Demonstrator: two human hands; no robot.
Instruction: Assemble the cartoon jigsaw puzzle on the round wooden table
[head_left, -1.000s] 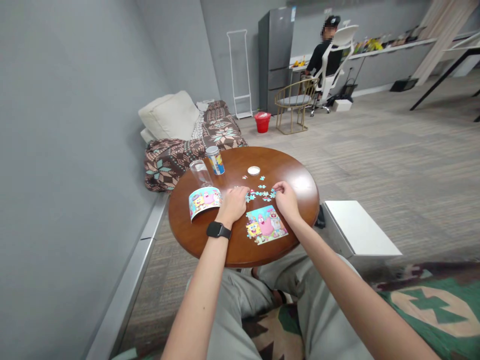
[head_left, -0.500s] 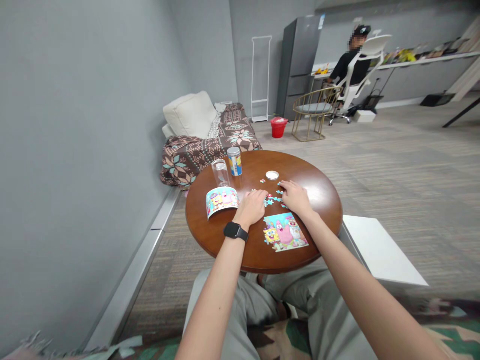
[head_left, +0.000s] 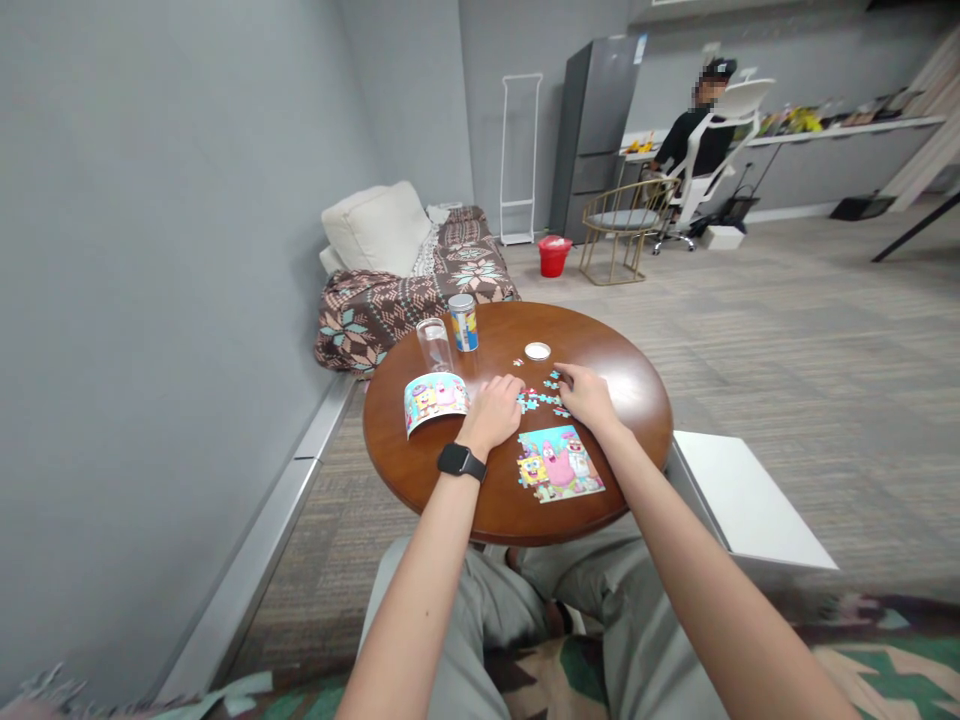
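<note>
My left hand (head_left: pixel 495 408) rests on the brown round table beside loose jigsaw pieces (head_left: pixel 529 400), fingers bent and loosely apart, with nothing visible in them. Across the pieces, my right hand (head_left: pixel 587 393) has its index finger stretched toward a piece (head_left: pixel 553 374) near its tip; its other fingers are partly hidden. Nearer to me lies a partly assembled cartoon puzzle (head_left: pixel 559 464), its left edge jagged. A curved picture sheet (head_left: pixel 436 400) with the same cartoon figures stands left of my left hand.
On the table (head_left: pixel 420 480) stand a clear jar (head_left: pixel 435 347), a printed can (head_left: pixel 464 324) and a white round lid (head_left: pixel 538 351). A white box (head_left: pixel 750 490) is right of the table. Beyond are a covered couch (head_left: pixel 420 285), red bucket (head_left: pixel 553 258) and a seated person (head_left: pixel 686 140).
The view has shifted slightly, moving the whole scene a little left. My right index finger reaches out straighter toward the pieces; my left hand stays beside them.
</note>
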